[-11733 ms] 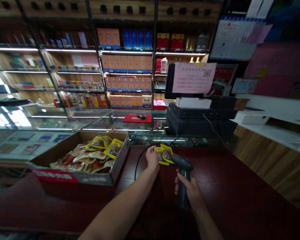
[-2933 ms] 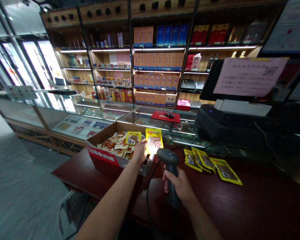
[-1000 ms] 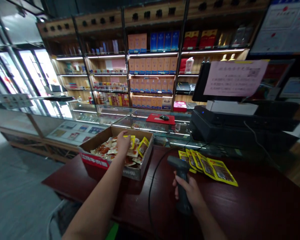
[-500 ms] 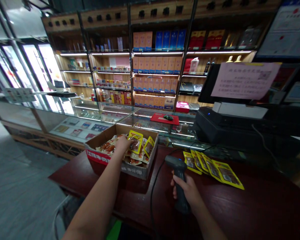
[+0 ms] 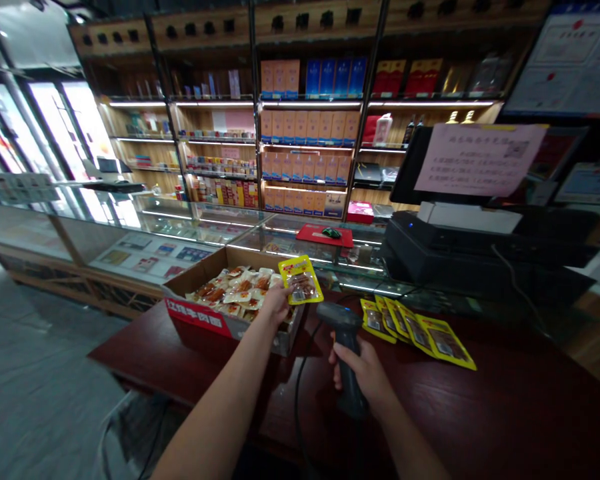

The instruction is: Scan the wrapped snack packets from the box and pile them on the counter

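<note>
My left hand (image 5: 277, 305) is closed on a yellow-edged snack packet (image 5: 301, 280) with a clear window showing brown pieces. It holds the packet above the right rim of a cardboard box (image 5: 197, 317), which is filled with pale, clear-fronted snack packets (image 5: 243, 288). My right hand (image 5: 363, 367) grips the handle of a black barcode scanner (image 5: 349, 353), whose head points toward the left. A cable (image 5: 299, 400) runs near the scanner across the dark red table. Right of the scanner, several yellow packets (image 5: 420, 330) lie overlapping in a fanned row.
Behind the dark red table (image 5: 480, 413) runs a glass display counter (image 5: 220, 220) with a red mat (image 5: 313, 235) and a mouse (image 5: 331, 233). A black register machine (image 5: 460, 247) and a monitor with a pink sheet (image 5: 475, 159) stand at the right. Lit shelves hold boxed goods.
My left hand has lifted a yellow packet from the box and moved it right, toward the scanner. Another yellow packet seen in the box earlier no longer shows there. My right hand keeps the scanner.
</note>
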